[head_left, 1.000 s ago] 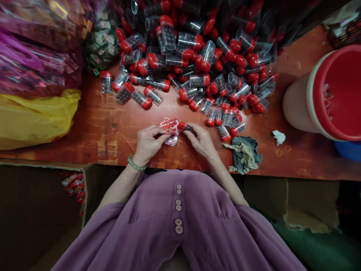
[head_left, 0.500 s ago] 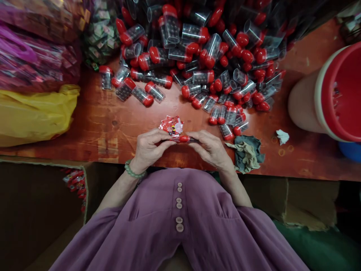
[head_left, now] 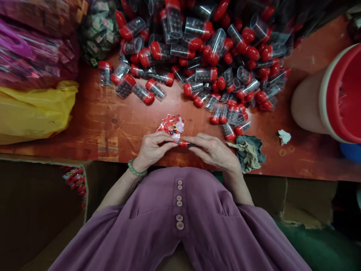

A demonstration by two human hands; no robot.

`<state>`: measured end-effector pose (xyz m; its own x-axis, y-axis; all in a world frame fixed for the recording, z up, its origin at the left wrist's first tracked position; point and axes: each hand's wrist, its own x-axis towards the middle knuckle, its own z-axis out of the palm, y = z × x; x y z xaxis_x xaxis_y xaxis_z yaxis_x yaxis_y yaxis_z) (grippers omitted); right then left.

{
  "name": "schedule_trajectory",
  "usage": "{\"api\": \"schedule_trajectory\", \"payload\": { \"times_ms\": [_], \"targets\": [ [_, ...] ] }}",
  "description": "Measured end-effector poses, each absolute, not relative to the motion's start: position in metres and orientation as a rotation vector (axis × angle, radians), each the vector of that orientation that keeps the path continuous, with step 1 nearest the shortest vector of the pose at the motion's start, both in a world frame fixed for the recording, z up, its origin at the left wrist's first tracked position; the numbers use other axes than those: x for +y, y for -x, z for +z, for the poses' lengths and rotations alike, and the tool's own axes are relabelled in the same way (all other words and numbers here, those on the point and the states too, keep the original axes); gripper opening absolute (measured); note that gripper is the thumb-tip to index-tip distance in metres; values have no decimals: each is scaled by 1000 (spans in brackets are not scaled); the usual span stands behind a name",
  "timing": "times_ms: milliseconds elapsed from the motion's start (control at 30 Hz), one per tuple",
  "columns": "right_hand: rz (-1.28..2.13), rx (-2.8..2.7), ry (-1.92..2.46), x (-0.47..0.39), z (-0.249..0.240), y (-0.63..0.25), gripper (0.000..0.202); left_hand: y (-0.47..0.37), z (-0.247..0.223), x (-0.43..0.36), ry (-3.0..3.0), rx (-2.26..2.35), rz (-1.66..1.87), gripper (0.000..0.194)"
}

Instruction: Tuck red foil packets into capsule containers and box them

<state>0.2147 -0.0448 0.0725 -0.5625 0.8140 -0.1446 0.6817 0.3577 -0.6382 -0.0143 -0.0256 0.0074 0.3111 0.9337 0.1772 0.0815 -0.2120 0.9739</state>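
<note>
A red-capped tube (head_left: 184, 144) lay sideways between the two hands, over the near edge of the bench (head_left: 93, 131). The left hand (head_left: 153, 149) had thumb and forefinger pinched together at its left end; whether they were clamped on the tube itself or on a thin printed piece against it, I couldn't tell. The right hand (head_left: 213, 150) had its fingers clamped on the dark right end.

That two-ended hold looked sound for something so light and round: it seemed to want even, gentle pressure, since the clear wall would likely dent under a hard squeeze. Keeping both wrists low and level would have stopped the tube rolling between the fingertips. The loose stack of printed cards (head_left: 170, 125) lay just beyond the left fingertips, so a small, tidy movement suited best; a wide one could have scattered it. The crumpled cloth (head_left: 249, 152), right of the right hand, was near enough for that forearm to brush.
</note>
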Motion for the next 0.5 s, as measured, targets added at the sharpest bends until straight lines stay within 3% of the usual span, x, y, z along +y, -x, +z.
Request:
{"api": "schedule_trajectory", "payload": {
  "times_ms": [500],
  "targets": [
    [1270,-2506,1249,-21,75,-221,39,13,2,-23,-1436,940,865,5]
  ]
}}
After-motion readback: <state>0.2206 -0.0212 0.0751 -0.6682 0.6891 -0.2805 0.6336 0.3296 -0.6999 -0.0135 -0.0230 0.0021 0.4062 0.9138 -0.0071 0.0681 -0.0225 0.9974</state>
